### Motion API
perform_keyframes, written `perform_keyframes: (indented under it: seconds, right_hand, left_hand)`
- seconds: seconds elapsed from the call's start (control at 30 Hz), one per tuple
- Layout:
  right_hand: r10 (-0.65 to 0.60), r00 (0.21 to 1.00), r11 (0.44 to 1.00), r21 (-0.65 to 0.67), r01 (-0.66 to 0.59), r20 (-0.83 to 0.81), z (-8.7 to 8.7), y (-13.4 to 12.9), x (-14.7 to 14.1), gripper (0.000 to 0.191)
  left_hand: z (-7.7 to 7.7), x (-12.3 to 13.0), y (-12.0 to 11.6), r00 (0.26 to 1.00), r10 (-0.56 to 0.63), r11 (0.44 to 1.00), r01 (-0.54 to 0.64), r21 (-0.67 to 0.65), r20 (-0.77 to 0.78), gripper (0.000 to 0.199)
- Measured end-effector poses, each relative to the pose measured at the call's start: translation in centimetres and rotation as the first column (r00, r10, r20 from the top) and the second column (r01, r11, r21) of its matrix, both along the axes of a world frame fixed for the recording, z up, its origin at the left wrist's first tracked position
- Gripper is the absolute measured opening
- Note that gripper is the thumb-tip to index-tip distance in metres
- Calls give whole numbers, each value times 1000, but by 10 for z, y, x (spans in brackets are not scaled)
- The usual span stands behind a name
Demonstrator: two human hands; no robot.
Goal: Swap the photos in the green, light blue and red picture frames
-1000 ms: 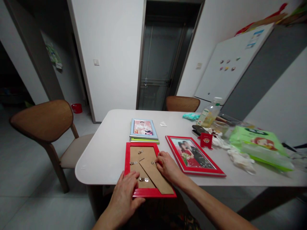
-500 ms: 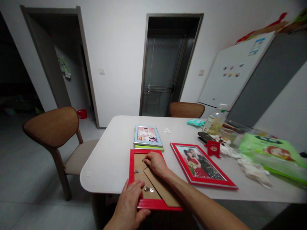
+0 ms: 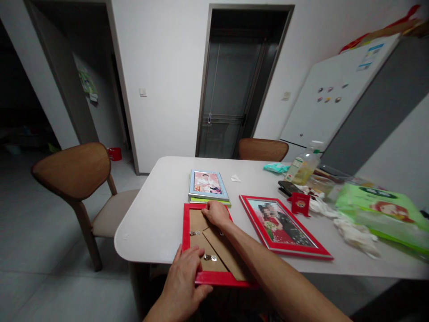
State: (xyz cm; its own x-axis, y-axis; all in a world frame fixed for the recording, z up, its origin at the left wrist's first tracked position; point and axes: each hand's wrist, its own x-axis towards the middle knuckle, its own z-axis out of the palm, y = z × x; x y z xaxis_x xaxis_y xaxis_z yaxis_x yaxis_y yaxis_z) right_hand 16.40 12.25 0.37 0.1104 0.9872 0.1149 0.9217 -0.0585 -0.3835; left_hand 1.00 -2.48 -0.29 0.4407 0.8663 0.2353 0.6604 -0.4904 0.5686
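A red picture frame (image 3: 186,228) lies face down at the table's front edge, its brown backing board and metal clips showing. My left hand (image 3: 187,277) grips its lower left corner, thumb at the near edge and fingers over the top. Near the far edge of the backing, my right hand (image 3: 216,214) has its fingers pressed together; what they hold, if anything, is too small to see. Beyond it sits a light blue frame (image 3: 221,195) with a photo, stacked on a green one. To the right, another red frame (image 3: 279,248) lies face up with a photo.
On the white table (image 3: 147,214) at the right are a bottle (image 3: 301,166), a dark phone-like object (image 3: 287,188), a small red stand (image 3: 300,204), crumpled tissues (image 3: 355,233) and a green package (image 3: 385,210). Wooden chairs (image 3: 75,172) stand left and behind.
The view has shifted slightly, tilting down. My right hand has moved a little along the far end of the backing board, and a clip near it is no longer in the same view. My left hand keeps its grip.
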Motion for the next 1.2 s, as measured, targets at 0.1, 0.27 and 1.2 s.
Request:
perform_keyframes:
  seconds: [0.1, 0.27, 1.2]
  right_hand:
    - [27, 999, 999, 29, -26, -38, 3, -3, 2, 23]
    - [156, 978, 985, 94, -144, -136, 9, -16, 11, 24]
    - [393, 918, 918, 78, -389, -54, 9, -60, -27, 21]
  left_hand:
    - [0, -1, 0, 1000, -2, 1000, 1, -14, -11, 59]
    - [2, -2, -1, 1000, -16, 1000, 16, -20, -13, 46]
    - [-3, -1, 1, 999, -7, 998, 11, -64, 53, 51]
